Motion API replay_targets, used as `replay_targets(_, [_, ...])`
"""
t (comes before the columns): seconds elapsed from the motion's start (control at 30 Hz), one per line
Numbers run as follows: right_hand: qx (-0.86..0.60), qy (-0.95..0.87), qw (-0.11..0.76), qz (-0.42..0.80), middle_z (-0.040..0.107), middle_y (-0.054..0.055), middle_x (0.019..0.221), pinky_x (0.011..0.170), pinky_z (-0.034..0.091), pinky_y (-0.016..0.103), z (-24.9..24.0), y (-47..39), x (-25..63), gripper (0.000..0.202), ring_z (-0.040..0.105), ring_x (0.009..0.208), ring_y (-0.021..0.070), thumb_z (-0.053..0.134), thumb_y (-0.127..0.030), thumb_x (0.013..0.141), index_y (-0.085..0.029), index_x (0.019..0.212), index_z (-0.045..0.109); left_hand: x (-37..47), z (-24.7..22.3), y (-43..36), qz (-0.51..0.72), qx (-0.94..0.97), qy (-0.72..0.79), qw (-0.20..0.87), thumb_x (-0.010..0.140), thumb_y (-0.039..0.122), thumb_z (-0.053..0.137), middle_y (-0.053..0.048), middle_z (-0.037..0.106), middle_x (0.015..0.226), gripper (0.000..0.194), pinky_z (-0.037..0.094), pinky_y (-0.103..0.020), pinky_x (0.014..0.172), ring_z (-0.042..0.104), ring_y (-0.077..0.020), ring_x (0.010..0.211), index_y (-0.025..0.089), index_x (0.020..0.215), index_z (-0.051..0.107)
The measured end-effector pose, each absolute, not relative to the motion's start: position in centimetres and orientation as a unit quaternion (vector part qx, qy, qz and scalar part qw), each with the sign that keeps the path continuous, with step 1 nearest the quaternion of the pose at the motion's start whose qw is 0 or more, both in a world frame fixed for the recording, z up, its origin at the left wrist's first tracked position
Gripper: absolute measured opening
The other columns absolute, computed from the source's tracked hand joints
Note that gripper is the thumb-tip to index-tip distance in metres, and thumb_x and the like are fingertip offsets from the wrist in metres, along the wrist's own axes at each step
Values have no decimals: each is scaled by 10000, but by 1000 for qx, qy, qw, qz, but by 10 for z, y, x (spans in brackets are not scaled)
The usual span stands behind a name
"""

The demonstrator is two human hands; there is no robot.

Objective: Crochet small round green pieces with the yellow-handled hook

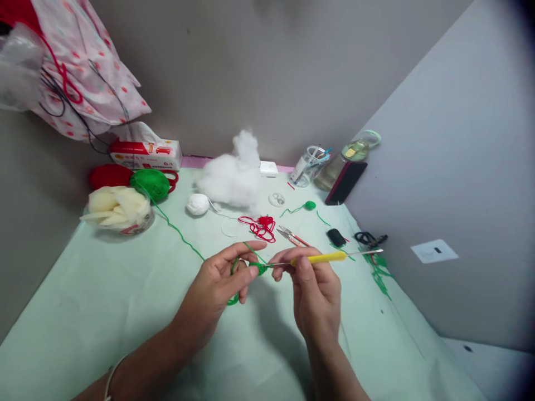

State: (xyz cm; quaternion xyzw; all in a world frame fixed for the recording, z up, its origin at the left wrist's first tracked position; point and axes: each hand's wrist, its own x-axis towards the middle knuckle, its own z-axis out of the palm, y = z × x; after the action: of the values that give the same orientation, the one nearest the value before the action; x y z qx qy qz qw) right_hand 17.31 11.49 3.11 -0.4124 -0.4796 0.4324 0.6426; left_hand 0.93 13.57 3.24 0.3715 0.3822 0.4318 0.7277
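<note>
Left hand (219, 281) pinches small green yarn piece (259, 269) | right hand (316, 289) grips yellow-handled metal hook (324, 258) | between them, I'd keep tension even

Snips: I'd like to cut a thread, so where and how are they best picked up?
Best, I'd say, by the handles, reaching from above on the right hand side: the snips lie flat, handles towards that hand, pointed blades facing away to the left.

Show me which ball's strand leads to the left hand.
The large green ball: its strand runs to the left hand, unlike those of the white ball and small green ball.
</note>
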Motion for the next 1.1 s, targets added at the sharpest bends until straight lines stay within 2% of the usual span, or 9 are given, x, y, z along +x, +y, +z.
replay_targets(0.17, [-439,-567,617,325,737,9,925,727,567,273,31,110,172,248,678,772,121,495,-205,1078,-245,1026,734,9,29,134,440,387,398,706,903,291,767,48,562,781,293,370,-235,535,437,-62,546,301,1195,783])
replay_targets(0.27, [-428,-623,609,240,748,19,964,740,561,282,29,107,171,261,679,811,132,482,-141,1063,-247,1100,718,10,28,133,445,399,413,687,894,309,789,48,561,803,344,366,-230,521,431,-64,552,320,1237,763])
replay_targets(0.37, [-423,-619,616,241,742,15,951,729,566,284,31,108,170,275,675,792,132,463,-127,1062,-246,1088,710,10,29,133,445,399,411,688,887,321,800,45,575,846,371,357,-228,503,418,-58,543,340,1255,753])
replay_targets(0.63, [-412,-633,616,223,734,27,938,690,567,290,28,111,172,278,663,765,138,457,-91,1044,-235,1081,691,13,32,129,451,407,435,665,876,304,802,56,544,766,363,364,-231,525,416,-60,534,300,1237,758])
replay_targets(0.77, [-411,-707,569,94,742,59,947,695,583,334,16,109,170,287,686,817,187,498,-78,1012,-234,1160,689,18,34,126,466,374,440,670,839,279,835,46,568,830,438,318,-209,480,389,-37,518,268,1264,734])
replay_targets(0.87, [-416,-755,506,-31,744,94,1054,727,593,340,12,106,169,317,709,930,219,598,-71,970,-240,1206,726,18,38,128,437,303,390,752,839,297,837,76,529,722,532,236,-194,432,290,-20,458,226,1342,680])
replay_targets(0.93, [-423,-734,531,2,740,90,1051,745,590,342,14,107,170,320,703,937,213,587,-72,980,-246,1206,734,15,42,132,409,244,351,806,842,278,830,111,445,624,505,181,-188,422,199,-13,436,182,1318,689])
replay_targets(1.0, [-429,-664,600,121,734,63,968,715,575,334,19,109,171,291,677,853,188,532,-93,1016,-252,1143,741,12,45,135,408,211,333,824,834,238,830,120,414,600,431,158,-184,426,157,-6,441,150,1244,728])
replay_targets(1.1, [-409,-553,666,288,710,26,862,656,548,309,25,115,171,261,630,731,155,515,-156,1046,-257,1010,752,10,46,137,428,219,336,810,827,205,831,87,515,688,381,157,-185,436,183,11,444,173,1199,754])
